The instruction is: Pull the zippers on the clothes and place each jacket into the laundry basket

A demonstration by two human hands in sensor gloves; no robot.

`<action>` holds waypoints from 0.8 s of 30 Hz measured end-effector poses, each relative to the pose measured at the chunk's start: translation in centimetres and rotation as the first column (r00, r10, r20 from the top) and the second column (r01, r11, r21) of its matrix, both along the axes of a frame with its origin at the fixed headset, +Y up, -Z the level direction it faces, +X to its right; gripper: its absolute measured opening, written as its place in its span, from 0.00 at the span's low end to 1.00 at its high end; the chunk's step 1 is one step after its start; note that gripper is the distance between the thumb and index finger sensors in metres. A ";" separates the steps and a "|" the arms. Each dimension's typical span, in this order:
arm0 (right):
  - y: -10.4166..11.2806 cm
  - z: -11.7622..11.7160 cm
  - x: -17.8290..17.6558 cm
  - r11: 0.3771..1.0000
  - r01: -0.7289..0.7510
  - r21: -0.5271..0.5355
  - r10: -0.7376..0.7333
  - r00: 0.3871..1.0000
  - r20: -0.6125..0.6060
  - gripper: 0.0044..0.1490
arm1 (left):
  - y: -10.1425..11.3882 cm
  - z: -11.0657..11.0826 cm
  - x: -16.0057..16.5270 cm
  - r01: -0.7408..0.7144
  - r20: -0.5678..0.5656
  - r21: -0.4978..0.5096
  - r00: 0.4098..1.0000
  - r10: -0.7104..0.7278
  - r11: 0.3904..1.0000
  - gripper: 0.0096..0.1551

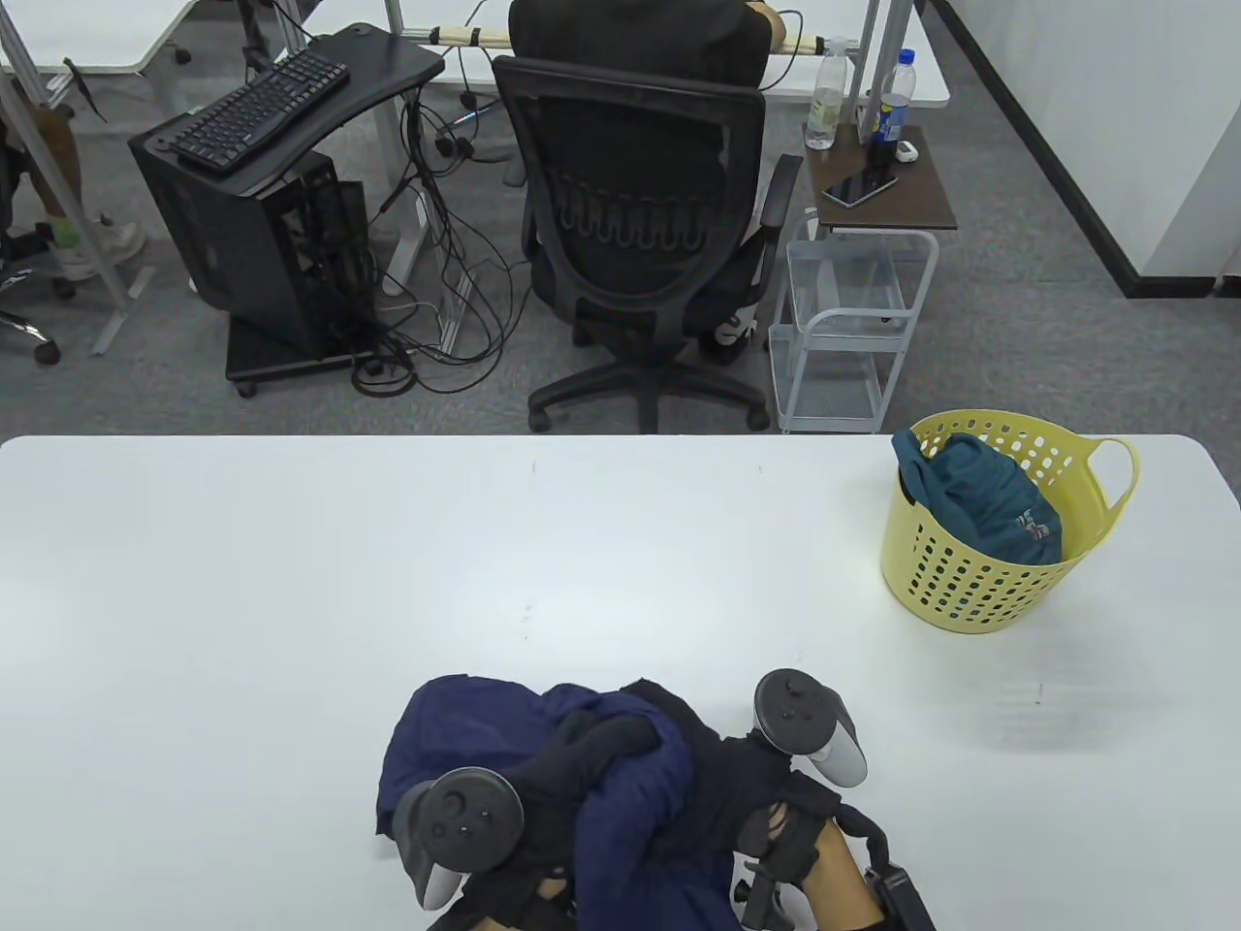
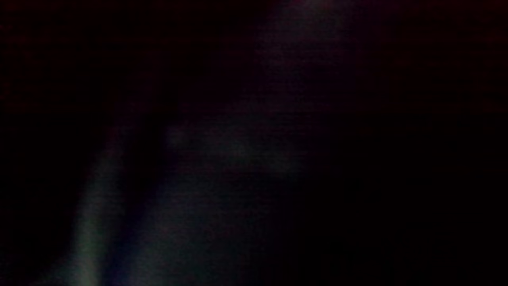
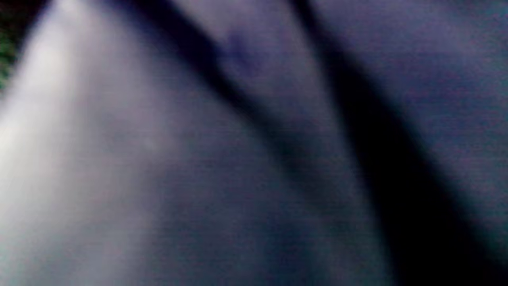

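Navy jacket point(image 1: 620, 776) bunched at bottom centre | my left hand point(image 1: 572, 756) grips it, my right hand point(image 1: 766, 776) grip unclear | step: lift to basket point(image 1: 979, 601), right | next: carry right, drop in.

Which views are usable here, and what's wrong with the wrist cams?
Table view: sharp, evenly lit, navy jacket, both hands and yellow basket clear. Left wrist view: almost black, only faint streaks, nothing identifiable. Right wrist view: brighter but badly out of focus, just blurred bluish fabric folds with dark creases filling the frame.
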State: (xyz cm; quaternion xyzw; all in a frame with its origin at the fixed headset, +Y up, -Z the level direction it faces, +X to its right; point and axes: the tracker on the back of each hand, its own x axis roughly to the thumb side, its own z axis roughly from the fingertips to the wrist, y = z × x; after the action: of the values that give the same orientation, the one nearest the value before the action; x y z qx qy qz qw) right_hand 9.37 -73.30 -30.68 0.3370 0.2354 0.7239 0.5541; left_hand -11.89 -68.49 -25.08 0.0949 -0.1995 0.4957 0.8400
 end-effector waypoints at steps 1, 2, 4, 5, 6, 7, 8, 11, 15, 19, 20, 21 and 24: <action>-0.2 0.0 -0.1 0.999 0.038 -0.028 -0.038 0.999 0.003 0.78 | -0.1 0.1 0.0 -0.008 0.007 0.009 1.000 0.008 1.000 0.31; -0.3 0.0 0.1 0.997 0.058 -0.055 -0.056 0.998 0.037 0.75 | 0.2 0.2 0.0 0.024 -0.017 0.042 1.000 -0.023 0.999 0.33; -0.3 -0.2 0.6 0.997 0.069 -0.036 -0.064 0.990 0.124 0.66 | 1.0 0.5 0.0 0.125 -0.075 0.111 0.990 -0.117 0.986 0.38; -0.1 -0.2 1.0 0.997 0.077 -0.024 -0.072 0.987 0.146 0.63 | 1.2 0.7 0.0 0.174 -0.116 0.135 0.981 -0.159 0.975 0.40; 0.3 -0.2 1.4 0.997 0.079 -0.020 -0.075 0.985 0.155 0.60 | 1.4 0.7 -0.2 0.207 -0.147 0.146 0.972 -0.186 0.967 0.44; 0.7 -0.1 2.0 0.996 0.091 -0.006 -0.089 0.985 0.146 0.58 | 1.4 0.4 -0.6 0.214 -0.123 0.131 0.972 -0.199 0.968 0.48; 1.0 -0.1 2.5 0.994 0.108 -0.005 -0.106 0.984 0.140 0.56 | 1.3 0.1 -0.9 0.196 -0.057 0.105 0.980 -0.191 0.975 0.52; 1.9 -0.1 4.1 0.961 0.276 -0.011 -0.274 0.958 0.090 0.54 | -0.2 -1.6 -1.5 -0.006 0.310 -0.101 0.950 0.037 0.995 0.55; 4.2 0.4 5.4 0.872 0.489 -0.017 -0.489 0.872 -0.011 0.54 | -2.9 -3.0 -0.6 -0.067 0.505 -0.328 0.830 0.236 0.942 0.57; 5.7 0.8 6.9 0.793 0.608 0.038 -0.609 0.792 0.026 0.54 | -4.3 -3.1 1.1 0.098 0.578 -0.372 0.803 0.148 0.923 0.54; 5.9 0.8 7.6 0.774 0.630 0.060 -0.633 0.772 0.058 0.54 | -4.6 -3.0 1.6 0.158 0.607 -0.383 0.786 0.119 0.910 0.51; 6.0 0.7 8.1 0.763 0.641 0.082 -0.646 0.758 0.091 0.54 | -4.8 -2.9 1.9 0.195 0.633 -0.392 0.766 0.110 0.899 0.47; 6.2 0.5 10.6 0.755 0.629 0.187 -0.655 0.709 0.260 0.53 | -6.0 -3.0 2.8 0.186 0.651 -0.486 0.729 0.212 0.854 0.31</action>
State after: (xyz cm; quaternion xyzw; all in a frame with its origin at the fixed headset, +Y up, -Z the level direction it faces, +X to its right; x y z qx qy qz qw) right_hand 19.95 -67.13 -30.15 0.3029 -0.0171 0.5387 0.7860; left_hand -9.12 -74.48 -28.08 -0.3236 -0.3522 0.5357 0.6959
